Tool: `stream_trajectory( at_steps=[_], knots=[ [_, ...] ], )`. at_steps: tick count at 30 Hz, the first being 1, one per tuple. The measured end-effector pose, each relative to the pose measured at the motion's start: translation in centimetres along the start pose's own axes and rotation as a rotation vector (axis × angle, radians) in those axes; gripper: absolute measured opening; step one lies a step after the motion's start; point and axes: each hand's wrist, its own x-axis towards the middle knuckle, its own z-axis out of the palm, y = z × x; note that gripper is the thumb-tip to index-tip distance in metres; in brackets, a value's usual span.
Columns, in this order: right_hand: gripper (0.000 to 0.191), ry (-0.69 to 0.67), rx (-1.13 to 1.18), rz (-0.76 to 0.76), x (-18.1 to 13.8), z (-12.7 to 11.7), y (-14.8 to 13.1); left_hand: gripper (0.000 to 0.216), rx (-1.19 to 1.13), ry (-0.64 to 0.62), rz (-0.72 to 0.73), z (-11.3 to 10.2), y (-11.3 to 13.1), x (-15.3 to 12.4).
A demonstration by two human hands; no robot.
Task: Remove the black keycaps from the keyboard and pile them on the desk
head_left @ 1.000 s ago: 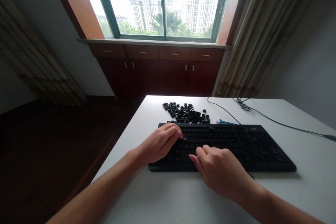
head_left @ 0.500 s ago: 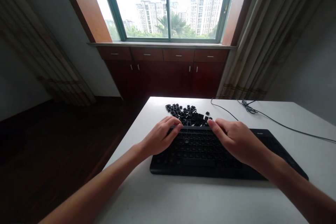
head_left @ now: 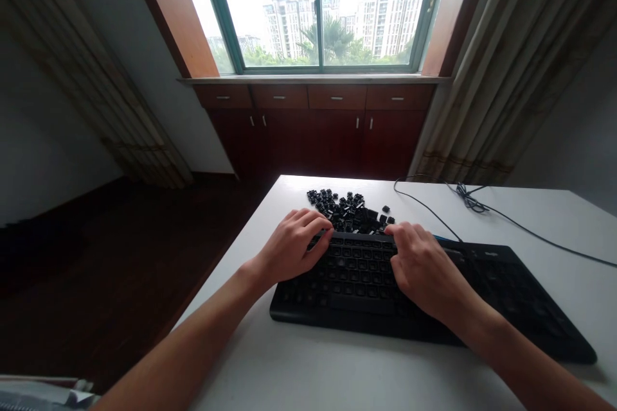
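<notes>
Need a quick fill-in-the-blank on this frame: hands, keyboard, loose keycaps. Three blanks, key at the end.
1. Both hands, left hand and right hand, rest on the flat black plastic ____.
2. The pile of loose black keycaps lies on the ____ table, beyond the keyboard.
3. A thin black ____ trails across the table's far right side.

Missing words: keyboard; white; cable

I am sitting at a white table (head_left: 308, 359) that is carrying a black keyboard (head_left: 506, 295) lying flat. A heap of loose black keycaps (head_left: 349, 209) is lying just behind it, and a thin black cable (head_left: 530, 231) is trailing toward the right.
</notes>
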Motion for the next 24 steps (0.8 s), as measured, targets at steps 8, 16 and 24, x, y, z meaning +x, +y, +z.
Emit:
stream_trajectory(
  at_steps=[8,16,24],
  knots=[
    [0.037,0.003,0.065,-0.019,-0.4,1.0,1.3,0.018,-0.084,0.082,-0.216,1.0,-0.8,-0.2],
    [0.033,0.047,-0.016,0.053,-0.1,0.6,2.0,0.023,0.004,-0.121,-0.222,0.6,-1.7,4.5],
    [0.026,0.117,0.009,0.081,0.1,0.1,2.3,0.025,0.075,-0.340,-0.323,2.1,-2.1,9.4]
  ],
)
